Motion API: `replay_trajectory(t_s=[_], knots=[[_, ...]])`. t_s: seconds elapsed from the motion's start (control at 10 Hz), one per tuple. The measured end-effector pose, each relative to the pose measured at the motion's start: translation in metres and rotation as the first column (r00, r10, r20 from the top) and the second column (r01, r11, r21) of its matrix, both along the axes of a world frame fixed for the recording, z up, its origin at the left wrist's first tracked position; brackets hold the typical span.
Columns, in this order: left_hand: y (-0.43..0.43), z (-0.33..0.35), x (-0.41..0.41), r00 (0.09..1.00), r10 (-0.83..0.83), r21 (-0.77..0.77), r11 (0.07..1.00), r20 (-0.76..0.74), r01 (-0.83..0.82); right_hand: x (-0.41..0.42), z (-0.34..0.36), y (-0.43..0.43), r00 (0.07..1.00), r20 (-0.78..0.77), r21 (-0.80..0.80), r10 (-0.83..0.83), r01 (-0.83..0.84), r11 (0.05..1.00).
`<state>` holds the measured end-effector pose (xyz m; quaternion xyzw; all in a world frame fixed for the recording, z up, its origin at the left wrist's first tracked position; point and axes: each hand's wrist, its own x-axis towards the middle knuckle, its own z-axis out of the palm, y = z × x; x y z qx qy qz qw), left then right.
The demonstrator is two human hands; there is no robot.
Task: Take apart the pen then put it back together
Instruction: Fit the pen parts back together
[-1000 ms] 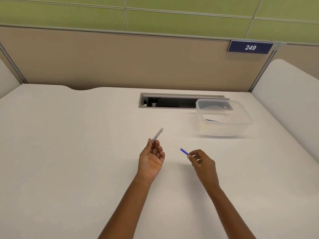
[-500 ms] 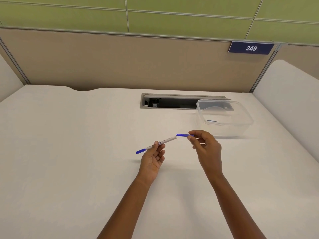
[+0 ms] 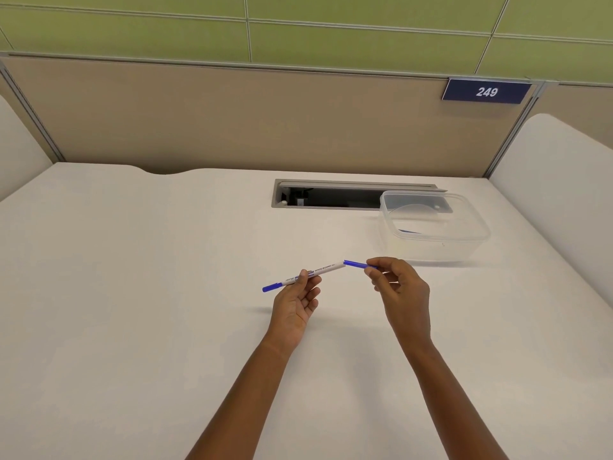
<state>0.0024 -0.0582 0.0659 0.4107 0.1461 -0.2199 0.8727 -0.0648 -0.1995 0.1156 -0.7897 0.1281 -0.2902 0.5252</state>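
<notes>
My left hand pinches a slim white pen barrel with printed lettering and a blue left end, held nearly level above the white desk. My right hand grips a thin blue piece between thumb and fingers. The blue piece's left tip meets the barrel's open right end at a slight angle. Whether it has entered the barrel I cannot tell. Part of the blue piece is hidden by my right fingers.
A clear plastic container stands at the back right of the desk, partly over a grey cable slot. A tan and green partition with a "249" sign closes the back. White side panels flank the desk.
My left hand turned the barrel from pointing away to lying level, its blue end now showing. My right hand rose and brought the blue piece up to the barrel's right end.
</notes>
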Motion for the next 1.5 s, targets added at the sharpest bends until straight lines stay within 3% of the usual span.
replay_trajectory(t_s=[0.2,0.4,0.5,0.6,0.8,1.5], knots=[[0.001,0.0,-0.001,1.0,0.005,0.003,1.0,-0.001,-0.005,-0.001,-0.002,0.0,1.0,-0.009,-0.032,0.012,-0.012,0.999],[0.005,-0.002,-0.001,0.999,-0.024,0.095,0.995,0.047,0.019,-0.001,-0.003,-0.006,0.999,-0.016,-0.254,0.042,-0.045,0.966],[0.007,-0.003,-0.001,0.995,-0.047,0.16,0.987,0.087,0.033,0.001,-0.004,-0.009,0.997,-0.05,-0.238,0.066,-0.076,0.968],[0.007,-0.003,-0.001,0.991,-0.074,0.192,0.98,0.115,0.051,0.003,-0.007,-0.007,0.987,-0.123,-0.106,0.106,-0.119,0.987],[0.006,-0.003,-0.001,0.986,-0.098,0.218,0.974,0.132,0.068,0.003,-0.009,-0.003,0.985,-0.129,0.041,0.113,-0.108,0.993],[0.006,0.0,-0.003,0.98,-0.103,0.255,0.965,0.171,0.057,0.002,-0.016,-0.004,0.979,-0.142,0.082,0.145,-0.134,0.988]])
